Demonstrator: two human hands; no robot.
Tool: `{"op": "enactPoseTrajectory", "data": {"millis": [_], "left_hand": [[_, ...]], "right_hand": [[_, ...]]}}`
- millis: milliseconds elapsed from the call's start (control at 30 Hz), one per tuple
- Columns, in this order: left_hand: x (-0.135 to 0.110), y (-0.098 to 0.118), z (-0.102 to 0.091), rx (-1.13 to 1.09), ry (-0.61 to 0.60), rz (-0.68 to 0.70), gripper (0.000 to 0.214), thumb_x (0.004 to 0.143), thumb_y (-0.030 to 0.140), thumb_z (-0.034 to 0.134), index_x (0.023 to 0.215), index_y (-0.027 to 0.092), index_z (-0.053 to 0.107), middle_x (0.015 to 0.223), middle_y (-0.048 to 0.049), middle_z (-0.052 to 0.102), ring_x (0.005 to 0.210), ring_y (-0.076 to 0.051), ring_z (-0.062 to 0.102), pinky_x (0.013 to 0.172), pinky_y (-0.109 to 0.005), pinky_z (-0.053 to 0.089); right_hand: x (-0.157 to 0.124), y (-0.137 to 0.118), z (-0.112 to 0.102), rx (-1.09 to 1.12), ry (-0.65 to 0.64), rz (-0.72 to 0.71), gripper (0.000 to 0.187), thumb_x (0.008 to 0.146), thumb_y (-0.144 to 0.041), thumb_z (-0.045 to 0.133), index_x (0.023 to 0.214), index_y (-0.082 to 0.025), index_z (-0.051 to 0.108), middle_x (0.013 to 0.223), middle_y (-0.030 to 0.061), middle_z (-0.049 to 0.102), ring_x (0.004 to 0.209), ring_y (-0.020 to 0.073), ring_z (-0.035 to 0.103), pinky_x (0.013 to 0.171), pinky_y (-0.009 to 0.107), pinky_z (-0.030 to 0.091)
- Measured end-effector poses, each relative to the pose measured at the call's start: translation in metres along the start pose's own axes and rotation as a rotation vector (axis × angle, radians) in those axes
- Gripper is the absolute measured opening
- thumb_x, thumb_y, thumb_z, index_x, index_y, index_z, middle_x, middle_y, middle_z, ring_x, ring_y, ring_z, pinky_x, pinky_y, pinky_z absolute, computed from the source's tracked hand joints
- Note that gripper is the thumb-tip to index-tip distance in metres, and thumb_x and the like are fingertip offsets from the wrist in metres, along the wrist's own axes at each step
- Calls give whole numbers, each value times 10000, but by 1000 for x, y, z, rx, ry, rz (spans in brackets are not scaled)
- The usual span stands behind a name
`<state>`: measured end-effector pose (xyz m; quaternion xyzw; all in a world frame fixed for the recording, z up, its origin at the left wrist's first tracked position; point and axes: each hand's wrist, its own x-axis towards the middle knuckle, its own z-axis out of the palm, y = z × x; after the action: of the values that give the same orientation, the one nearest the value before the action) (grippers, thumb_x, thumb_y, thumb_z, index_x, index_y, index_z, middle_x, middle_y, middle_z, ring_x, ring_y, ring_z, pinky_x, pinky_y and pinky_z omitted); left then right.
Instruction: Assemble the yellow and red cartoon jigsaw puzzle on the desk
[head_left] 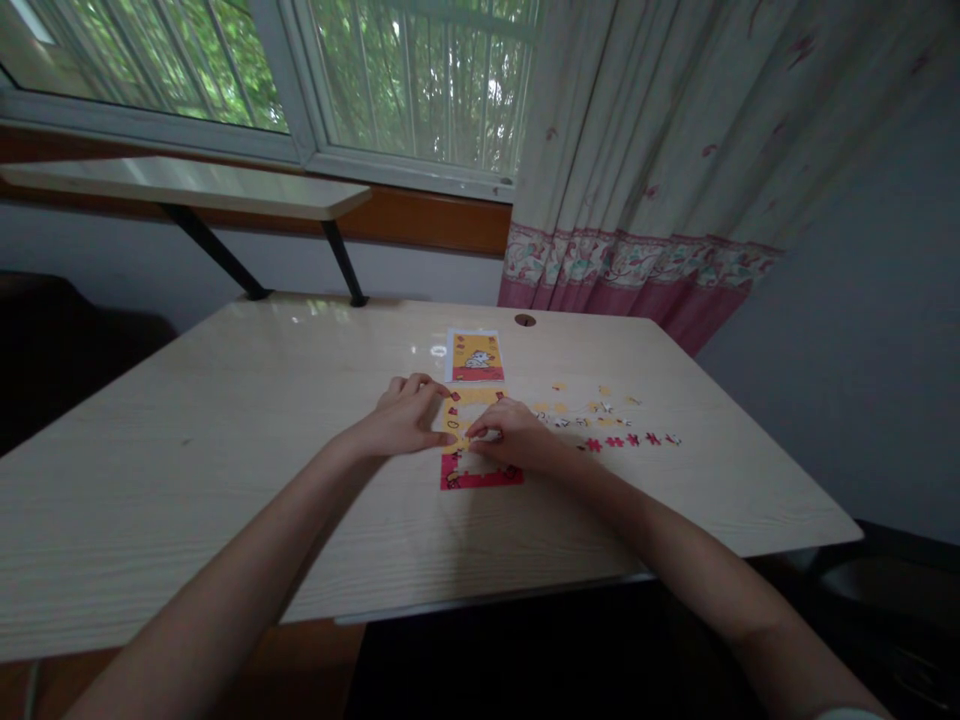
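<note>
A partly joined jigsaw puzzle lies flat on the table, its yellow and red border pieces forming a frame around bare wood. At its left edge, my left hand rests with thumb and fingers apart, touching the border. My right hand reaches over the puzzle from the right. Its thumb and fingertips pinch a small jigsaw piece at the inner left side of the frame; the fingers hide most of it. Just behind the puzzle lies a reference picture of a white animal on yellow and red.
Loose red pieces lie in a row at the right, with scattered yellow pieces behind them. A raised shelf stands at the back left. A round cable hole is near the back edge, by the curtain.
</note>
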<state>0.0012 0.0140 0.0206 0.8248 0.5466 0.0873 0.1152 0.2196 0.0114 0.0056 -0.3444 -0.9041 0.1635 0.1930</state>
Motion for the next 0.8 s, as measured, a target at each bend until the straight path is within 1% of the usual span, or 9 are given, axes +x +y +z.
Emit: {"op": "enactPoseTrajectory", "data": {"millis": [133, 433, 567, 700, 800], "left_hand": [[1, 1, 4, 3, 0, 9, 731, 622, 599, 618, 1211, 183, 507, 1243, -145, 438, 1110, -353, 387, 906, -446, 354], [2, 3, 7, 0, 16, 17, 689, 618, 531, 638, 1190, 168, 510, 1216, -135, 440, 1094, -335, 386, 939, -433, 343], [3, 1, 9, -25, 23, -5, 712, 601, 549, 642, 1200, 187, 506, 1207, -124, 439, 1085, -337, 386, 933, -440, 347], [3, 1, 11, -50, 24, -42, 727, 572, 553, 653, 1193, 199, 521, 1190, -115, 445, 1069, -342, 394, 929, -446, 344], [4, 2, 11, -47, 23, -72, 717, 560, 540, 660, 1185, 215, 529, 1168, -107, 456, 1066, -344, 401, 915, -448, 351]], "right_hand": [[-1, 1, 1, -15, 13, -39, 115, 761, -242, 689, 859, -185, 707, 834, 35, 708, 819, 153, 605, 832, 307, 379], [-3, 5, 6, -19, 41, -44, 104, 764, -238, 684, 858, -198, 704, 837, 26, 704, 817, 151, 593, 829, 299, 374], [-4, 5, 8, -15, 76, -50, 132, 766, -237, 677, 887, -191, 697, 848, 31, 697, 828, 151, 588, 812, 289, 382], [-5, 4, 8, -22, 69, -112, 75, 800, -211, 633, 838, -182, 691, 817, 26, 687, 812, 147, 580, 816, 291, 379], [-5, 4, 8, -46, 51, -159, 90, 822, -207, 601, 831, -186, 689, 818, 27, 683, 809, 148, 567, 810, 295, 375]]}}
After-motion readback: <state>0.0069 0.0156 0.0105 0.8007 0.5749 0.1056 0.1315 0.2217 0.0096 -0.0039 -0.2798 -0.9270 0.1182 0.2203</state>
